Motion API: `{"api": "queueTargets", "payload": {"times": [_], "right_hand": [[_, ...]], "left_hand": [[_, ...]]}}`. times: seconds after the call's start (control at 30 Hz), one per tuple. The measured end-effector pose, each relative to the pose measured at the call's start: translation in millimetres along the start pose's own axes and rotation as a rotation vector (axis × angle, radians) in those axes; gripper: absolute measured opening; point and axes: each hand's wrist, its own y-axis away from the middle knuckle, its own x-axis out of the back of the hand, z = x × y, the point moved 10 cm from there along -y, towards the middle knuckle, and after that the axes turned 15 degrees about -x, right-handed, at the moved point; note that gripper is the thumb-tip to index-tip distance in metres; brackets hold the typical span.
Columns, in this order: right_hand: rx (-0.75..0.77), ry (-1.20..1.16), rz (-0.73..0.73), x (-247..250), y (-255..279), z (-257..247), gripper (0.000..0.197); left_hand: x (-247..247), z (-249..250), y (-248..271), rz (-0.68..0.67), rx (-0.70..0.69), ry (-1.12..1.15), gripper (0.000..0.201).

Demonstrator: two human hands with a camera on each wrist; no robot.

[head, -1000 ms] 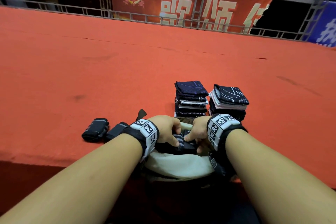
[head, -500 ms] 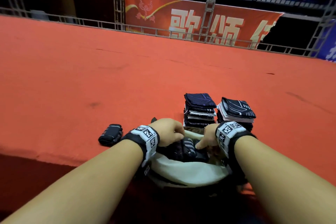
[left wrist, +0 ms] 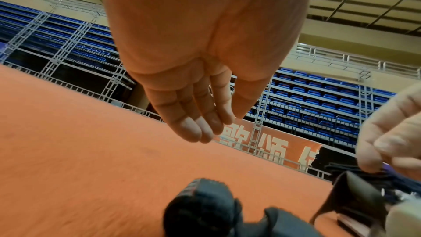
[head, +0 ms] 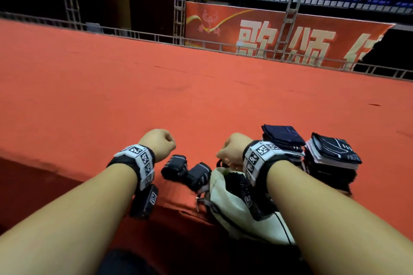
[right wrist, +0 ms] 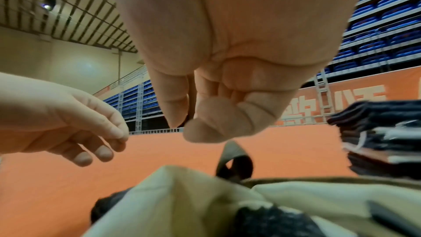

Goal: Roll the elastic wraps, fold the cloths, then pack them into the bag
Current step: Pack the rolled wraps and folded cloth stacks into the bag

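Observation:
Two dark rolled wraps (head: 173, 166) (head: 199, 174) lie on the red carpet just left of the cream bag (head: 225, 198). The bag sits at the carpet's front edge with dark cloth (head: 237, 183) inside it. My left hand (head: 157, 144) hovers above the wraps with relaxed fingers (left wrist: 196, 129) and holds nothing. The nearer wrap (left wrist: 200, 205) is right below it. My right hand (head: 231, 148) is over the bag (right wrist: 205, 195) and pinches its dark strap (right wrist: 230, 150) between thumb and forefinger. Two stacks of folded cloths (head: 282, 135) (head: 333, 149) stand right of the bag.
The red carpeted platform (head: 156, 96) stretches far ahead and to both sides. Its front edge (head: 67, 174) drops off near my arms. A metal railing (head: 223, 47) and a red banner (head: 290, 35) close off the far side.
Both hands have come up out of the bag. My left hand moved left over the rolled wraps and let go; my right hand now pinches the strap. My head tilted up.

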Motion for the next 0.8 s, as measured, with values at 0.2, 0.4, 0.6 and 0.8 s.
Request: {"api": "queueTargets", "payload": {"times": [0.2, 0.4, 0.6, 0.8], "right_hand": [[0.033, 0.133, -0.007, -48, -18, -41, 0.022], [-0.023, 0.250, -0.058, -67, -26, -39, 0.033], [-0.010, 0.314, -0.065, -82, -31, -35, 0.039], [-0.033, 0.281, -0.091, -84, -39, -36, 0.045]], "left_hand": [[-31, -37, 3, -0.086, 0.097, -0.003, 0.016], [-62, -49, -7, -0.181, 0.162, -0.035, 0.046], [-92, -58, -12, -0.241, 0.210, -0.085, 0.077], [-93, -61, -20, -0.255, 0.232, -0.113, 0.083]]}}
